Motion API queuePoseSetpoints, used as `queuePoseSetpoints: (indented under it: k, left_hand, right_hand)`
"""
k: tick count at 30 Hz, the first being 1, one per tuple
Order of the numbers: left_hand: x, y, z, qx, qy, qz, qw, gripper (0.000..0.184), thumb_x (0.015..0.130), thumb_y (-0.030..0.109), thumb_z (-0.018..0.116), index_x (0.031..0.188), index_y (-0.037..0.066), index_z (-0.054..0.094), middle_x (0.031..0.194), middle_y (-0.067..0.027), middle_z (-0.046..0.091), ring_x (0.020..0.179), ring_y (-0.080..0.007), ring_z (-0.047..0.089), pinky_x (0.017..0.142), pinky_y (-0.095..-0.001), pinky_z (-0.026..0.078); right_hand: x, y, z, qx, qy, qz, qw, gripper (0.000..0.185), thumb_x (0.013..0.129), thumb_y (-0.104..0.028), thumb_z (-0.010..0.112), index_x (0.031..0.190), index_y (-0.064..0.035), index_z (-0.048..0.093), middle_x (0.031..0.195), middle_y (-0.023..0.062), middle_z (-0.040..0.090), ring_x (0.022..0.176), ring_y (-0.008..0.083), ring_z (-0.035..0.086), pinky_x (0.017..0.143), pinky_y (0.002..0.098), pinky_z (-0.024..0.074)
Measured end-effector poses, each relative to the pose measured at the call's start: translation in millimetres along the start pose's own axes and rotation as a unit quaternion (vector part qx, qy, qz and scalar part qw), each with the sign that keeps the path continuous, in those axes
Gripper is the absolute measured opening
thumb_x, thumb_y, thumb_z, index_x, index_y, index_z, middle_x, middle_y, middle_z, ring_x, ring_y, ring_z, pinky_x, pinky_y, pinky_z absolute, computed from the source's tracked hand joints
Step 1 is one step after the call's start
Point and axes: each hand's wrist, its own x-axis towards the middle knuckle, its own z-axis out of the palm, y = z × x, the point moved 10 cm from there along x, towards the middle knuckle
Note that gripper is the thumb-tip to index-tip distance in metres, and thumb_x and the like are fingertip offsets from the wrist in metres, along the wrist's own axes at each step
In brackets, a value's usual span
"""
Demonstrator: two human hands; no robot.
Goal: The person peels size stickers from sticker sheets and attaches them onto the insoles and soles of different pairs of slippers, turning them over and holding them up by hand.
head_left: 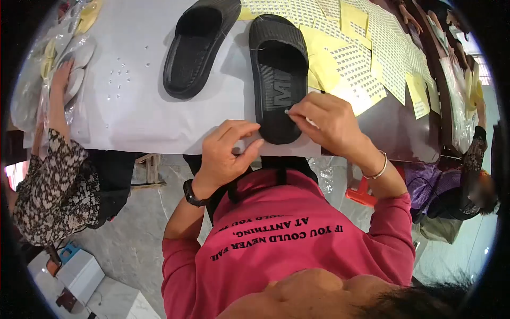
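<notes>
My right hand [291, 116] pinches a small, pale, roundish piece [287, 111] over the heel of a black ribbed plastic slipper [281, 125] on the white-covered surface [143, 125]. My left hand [228, 149], loosely curved with thumb and forefinger apart, is at the slipper's left edge. A matching black slipper [188, 66] lies to the left; yellow-backed label sheets [348, 64] overlap on the right.

The dark counter [422, 141] has a white covering [143, 122]. Between left hand [227, 151] and right hand [329, 122] lies a black slipper [277, 130], another slipper [191, 61] beyond the left; yellow label sheets [356, 64] overlap beyond the right; tiny bits [120, 72] and bagged footwear [81, 58] lie leftward.
</notes>
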Motion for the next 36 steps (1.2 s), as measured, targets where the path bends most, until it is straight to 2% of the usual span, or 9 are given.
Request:
queuePoseSetpoints:
  k: [1, 2, 4, 14, 17, 20, 25, 31, 36]
  left_hand:
    - [7, -3, 11, -0.002, -0.008, -0.019, 1.000, 0.026, 0.074, 0.007, 0.074, 0.099, 0.004, 0.065, 0.090, -0.0096, 0.065, 0.074, -0.0229, 0.064, 0.063, -0.0309, 0.051]
    - [14, -9, 18, -0.008, -0.014, -0.039, 0.999, 0.026, 0.074, 0.007, 0.073, 0.099, 0.004, 0.066, 0.090, -0.0099, 0.065, 0.074, -0.0216, 0.065, 0.062, -0.0299, 0.051]
    - [13, -26, -10, -0.038, -0.017, -0.042, 0.998, 0.025, 0.075, 0.007, 0.073, 0.099, 0.004, 0.066, 0.089, -0.0097, 0.065, 0.073, -0.0213, 0.065, 0.062, -0.0298, 0.051]
    - [18, -36, -18, -0.044, -0.008, -0.017, 0.999, 0.022, 0.076, 0.006, 0.072, 0.098, 0.004, 0.065, 0.086, -0.0090, 0.065, 0.070, -0.0209, 0.064, 0.059, -0.0302, 0.050]
    - [12, -34, -17, -0.051, -0.011, -0.036, 0.998, 0.022, 0.075, 0.002, 0.070, 0.097, 0.002, 0.067, 0.087, -0.0099, 0.066, 0.072, -0.0198, 0.064, 0.065, -0.0282, 0.051]
    - [7, -29, -19, -0.041, -0.002, -0.019, 0.999, 0.022, 0.075, 0.002, 0.070, 0.097, 0.002, 0.067, 0.086, -0.0101, 0.066, 0.072, -0.0198, 0.064, 0.065, -0.0284, 0.051]
    - [4, -29, -19, -0.040, 0.001, -0.026, 0.999, 0.021, 0.076, 0.001, 0.070, 0.097, 0.002, 0.067, 0.087, -0.0108, 0.066, 0.072, -0.0193, 0.064, 0.065, -0.0281, 0.051]
    - [6, -32, -16, -0.039, -0.010, -0.042, 0.998, 0.021, 0.077, 0.001, 0.069, 0.097, 0.001, 0.067, 0.089, -0.0113, 0.066, 0.073, -0.0187, 0.065, 0.066, -0.0273, 0.052]
    - [5, -30, -14, -0.039, -0.014, -0.056, 0.998, 0.020, 0.078, 0.001, 0.069, 0.098, 0.000, 0.066, 0.090, -0.0116, 0.066, 0.075, -0.0180, 0.066, 0.068, -0.0270, 0.052]
  right_hand:
    - [-6, 4, -3, -0.043, 0.005, -0.046, 0.998, 0.017, 0.070, -0.002, 0.073, 0.085, -0.0043, 0.065, 0.074, 0.0053, 0.059, 0.063, 0.0209, 0.061, 0.058, 0.0305, 0.0483]
    - [-8, 17, -2, -0.038, -0.001, -0.040, 0.998, 0.017, 0.070, -0.002, 0.073, 0.085, -0.0043, 0.065, 0.074, 0.0053, 0.059, 0.063, 0.0209, 0.061, 0.058, 0.0305, 0.0483]
    - [18, -4, 21, -0.073, -0.030, -0.064, 0.995, 0.022, 0.067, -0.003, 0.073, 0.087, -0.0068, 0.065, 0.076, 0.0033, 0.059, 0.062, 0.0204, 0.060, 0.057, 0.0313, 0.0473]
    - [28, -20, 49, -0.148, -0.161, -0.119, 0.969, 0.027, 0.070, -0.011, 0.063, 0.096, -0.0040, 0.064, 0.087, 0.0039, 0.057, 0.073, 0.0191, 0.058, 0.065, 0.0314, 0.0470]
    - [22, -23, 50, -0.133, -0.179, -0.106, 0.969, 0.030, 0.070, -0.010, 0.063, 0.099, -0.0031, 0.064, 0.088, 0.0037, 0.057, 0.074, 0.0202, 0.057, 0.068, 0.0323, 0.0468]
    - [13, -29, 48, -0.118, -0.186, -0.093, 0.971, 0.036, 0.070, -0.012, 0.067, 0.105, -0.0027, 0.063, 0.092, 0.0044, 0.058, 0.077, 0.0210, 0.058, 0.071, 0.0329, 0.0469]
    - [-3, -32, 42, -0.100, -0.154, -0.060, 0.981, 0.048, 0.069, -0.019, 0.075, 0.114, -0.0071, 0.062, 0.112, 0.0085, 0.057, 0.097, 0.0245, 0.058, 0.086, 0.0383, 0.0466]
    - [-12, -18, 37, -0.100, -0.130, -0.019, 0.986, 0.050, 0.073, -0.028, 0.071, 0.119, -0.0121, 0.061, 0.128, 0.0086, 0.051, 0.116, 0.0262, 0.050, 0.098, 0.0447, 0.0400]
    - [-14, -14, 46, -0.136, -0.132, 0.003, 0.982, 0.054, 0.075, -0.034, 0.069, 0.125, -0.0166, 0.059, 0.135, 0.0068, 0.048, 0.120, 0.0268, 0.047, 0.103, 0.0445, 0.0350]
